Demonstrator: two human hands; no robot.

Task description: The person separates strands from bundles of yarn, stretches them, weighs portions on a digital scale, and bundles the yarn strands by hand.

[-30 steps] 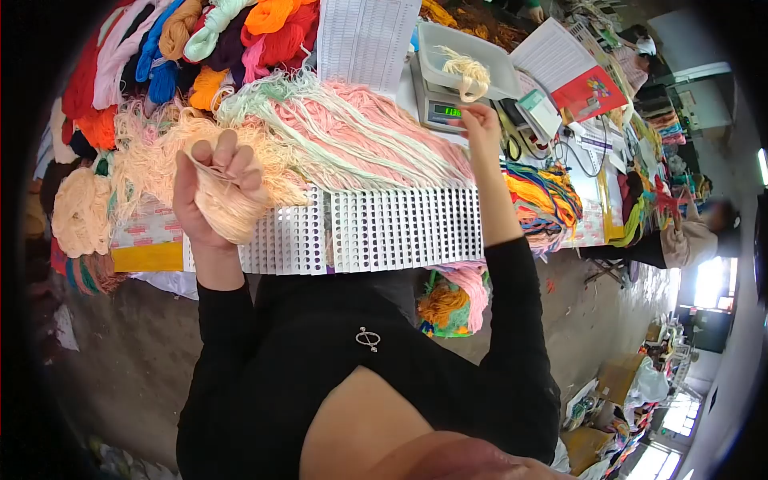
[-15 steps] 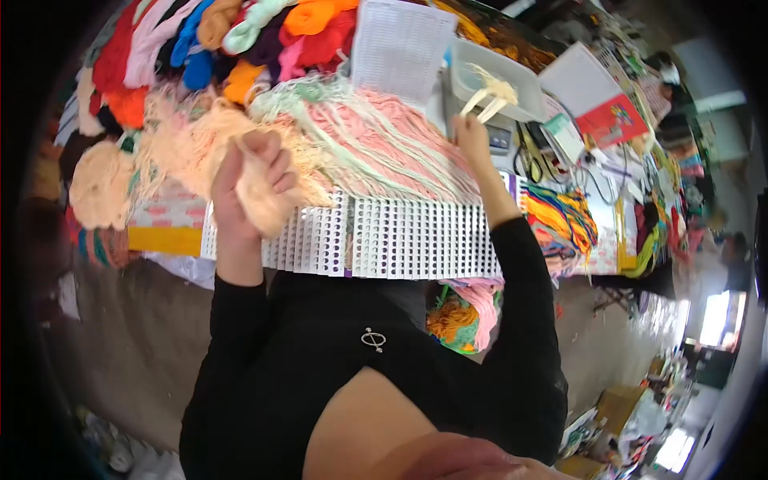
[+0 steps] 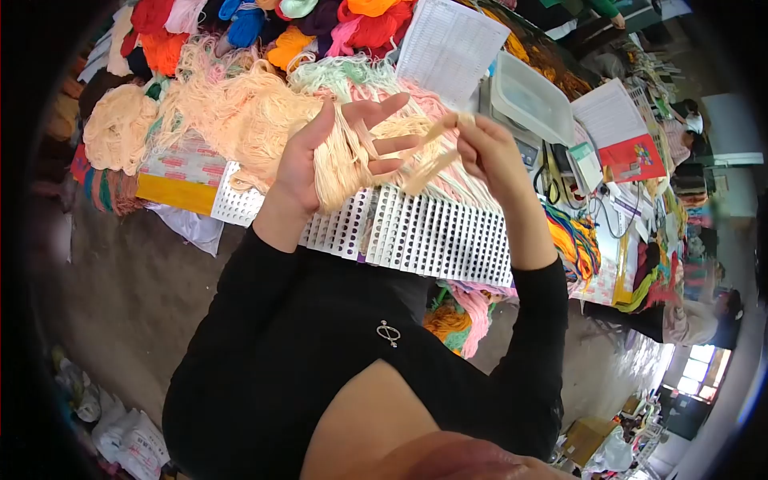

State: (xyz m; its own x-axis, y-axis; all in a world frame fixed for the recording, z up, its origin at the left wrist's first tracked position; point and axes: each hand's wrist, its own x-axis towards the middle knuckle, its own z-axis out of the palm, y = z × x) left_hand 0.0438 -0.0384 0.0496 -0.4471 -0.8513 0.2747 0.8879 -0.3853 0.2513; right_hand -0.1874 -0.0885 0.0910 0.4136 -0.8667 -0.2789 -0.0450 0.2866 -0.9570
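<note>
My left hand (image 3: 300,160) is turned palm up with its fingers spread, and a thick hank of peach yarn (image 3: 342,164) lies across the palm and among the fingers. Facing it, my right hand (image 3: 490,148) is closed in a pinch on pale strands of yarn (image 3: 432,156), blurred by motion, which hang toward the left hand. Whether these strands join the hank I cannot tell. Beneath both hands are a white perforated rack (image 3: 440,236) and a pile of loose peach yarn (image 3: 240,120).
Right of the printed sheet (image 3: 452,48) stands a clear plastic tub (image 3: 532,96) on a scale (image 3: 526,152). Scissors (image 3: 548,180) lie nearby, with a red-and-white booklet (image 3: 632,156) beyond. Multicoloured yarn (image 3: 572,240) hangs at the right; coloured skeins (image 3: 248,28) fill the back left.
My right hand has brought the pale strands from the tub toward my left hand. The left hand has moved right and uncurled, showing the hank. The camera view has shifted.
</note>
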